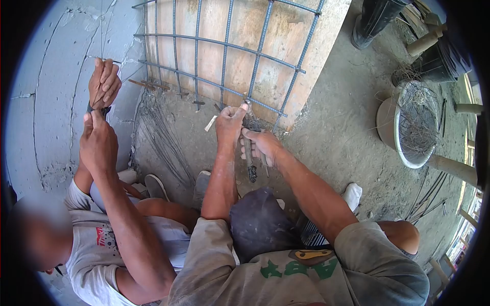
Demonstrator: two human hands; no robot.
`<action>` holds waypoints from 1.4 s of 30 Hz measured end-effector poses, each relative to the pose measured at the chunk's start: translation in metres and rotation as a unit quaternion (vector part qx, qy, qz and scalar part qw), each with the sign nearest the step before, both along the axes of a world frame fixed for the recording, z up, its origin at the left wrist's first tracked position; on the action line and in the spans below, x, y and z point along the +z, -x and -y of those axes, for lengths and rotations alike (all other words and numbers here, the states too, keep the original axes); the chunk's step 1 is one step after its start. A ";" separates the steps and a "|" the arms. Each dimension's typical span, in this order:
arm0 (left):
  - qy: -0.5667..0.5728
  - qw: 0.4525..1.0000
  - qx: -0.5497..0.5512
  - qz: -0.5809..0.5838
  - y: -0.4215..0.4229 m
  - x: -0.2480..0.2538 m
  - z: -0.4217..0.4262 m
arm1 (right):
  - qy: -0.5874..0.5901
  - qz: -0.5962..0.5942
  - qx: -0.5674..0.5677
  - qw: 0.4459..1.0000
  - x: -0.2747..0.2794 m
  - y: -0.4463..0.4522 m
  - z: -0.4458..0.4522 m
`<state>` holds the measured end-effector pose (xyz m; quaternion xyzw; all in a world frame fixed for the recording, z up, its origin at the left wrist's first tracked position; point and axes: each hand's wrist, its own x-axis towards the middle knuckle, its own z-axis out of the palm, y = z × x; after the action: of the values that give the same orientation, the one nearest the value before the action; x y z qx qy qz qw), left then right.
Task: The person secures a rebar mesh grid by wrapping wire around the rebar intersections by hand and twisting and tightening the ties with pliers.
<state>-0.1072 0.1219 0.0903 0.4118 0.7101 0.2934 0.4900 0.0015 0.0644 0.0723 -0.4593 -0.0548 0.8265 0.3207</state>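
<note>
My left hand [230,123] is closed at the lower edge of the rebar grid [228,47], thumb and fingers pinched by a bar crossing. What it pinches is too small to make out. Just to its right, my right hand [263,146] is wrapped round a pair of pliers [249,160]. Their long handles point down toward me, one ending in a dark grip. The jaws are partly hidden between my hands, close under the bottom bar. Behind the grid lies a plywood board [286,66].
At left, a co-worker's hands [102,97] hold thin wire beside a grey wall [56,92]. Loose wires [162,137] lie on the ground between us. On the right are a white-rimmed bucket [390,122] of tangled wire, black buckets [375,23] and wooden posts [451,168].
</note>
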 end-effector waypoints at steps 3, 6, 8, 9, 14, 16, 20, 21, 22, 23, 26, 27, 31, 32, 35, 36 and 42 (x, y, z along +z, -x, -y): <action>0.068 0.994 -0.084 -0.016 0.003 0.005 -0.015 | -0.017 -0.140 -0.035 0.989 -0.021 0.003 0.005; 0.159 0.973 -0.142 0.091 0.006 -0.004 -0.019 | -0.012 -0.201 -0.013 0.979 -0.032 0.001 0.008; 0.167 0.960 -0.133 0.180 0.005 -0.017 -0.019 | 0.017 -0.206 0.014 0.978 -0.031 -0.001 0.012; 0.151 0.957 -0.111 0.220 0.000 -0.024 -0.014 | 0.019 -0.167 0.028 0.985 -0.026 -0.004 0.015; 0.072 0.981 -0.161 0.085 -0.009 -0.056 -0.007 | -0.114 0.147 0.039 0.982 -0.013 -0.004 0.049; 0.036 0.960 -0.195 -0.199 -0.019 -0.054 -0.005 | -0.102 0.338 0.146 0.924 -0.007 0.012 0.064; 0.054 0.919 -0.177 -0.348 -0.037 -0.027 0.000 | -0.103 0.421 0.161 0.887 -0.087 0.054 0.085; 0.051 0.917 -0.171 -0.357 -0.035 -0.025 0.001 | -0.134 0.422 0.167 0.881 -0.113 0.062 0.089; 0.048 0.936 -0.171 -0.305 -0.031 -0.025 0.004 | -0.089 0.273 0.121 0.950 -0.089 0.050 0.084; 0.044 0.952 -0.171 -0.250 -0.025 -0.028 0.006 | -0.042 0.118 0.072 0.989 -0.038 0.024 0.070; 0.113 0.986 -0.109 0.063 -0.009 -0.052 0.007 | -0.005 -0.193 0.014 0.981 -0.023 -0.011 0.067; 0.147 0.968 -0.074 0.189 -0.009 -0.043 0.006 | -0.010 -0.270 0.013 0.963 -0.028 -0.013 0.067; 0.174 0.860 0.028 0.478 -0.009 -0.038 0.015 | -0.006 -0.300 0.022 0.954 -0.035 -0.009 0.073; 0.164 0.887 0.034 0.431 -0.010 -0.043 0.017 | -0.007 -0.274 0.035 0.961 -0.033 -0.012 0.075; 0.112 0.952 0.042 0.283 -0.024 -0.045 0.019 | 0.005 -0.168 -0.010 0.986 -0.042 -0.023 0.086; 0.084 0.968 0.039 0.233 -0.029 -0.050 0.022 | 0.011 -0.126 -0.039 0.991 -0.047 -0.029 0.092; -0.038 0.978 -0.064 -0.197 -0.034 -0.069 0.025 | -0.029 0.172 0.009 0.985 0.002 -0.037 0.088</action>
<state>-0.0733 0.0970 0.0212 0.5243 0.7535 0.2009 0.3420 0.0388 -0.0234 0.0741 -0.5845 -0.1374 0.7364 0.3118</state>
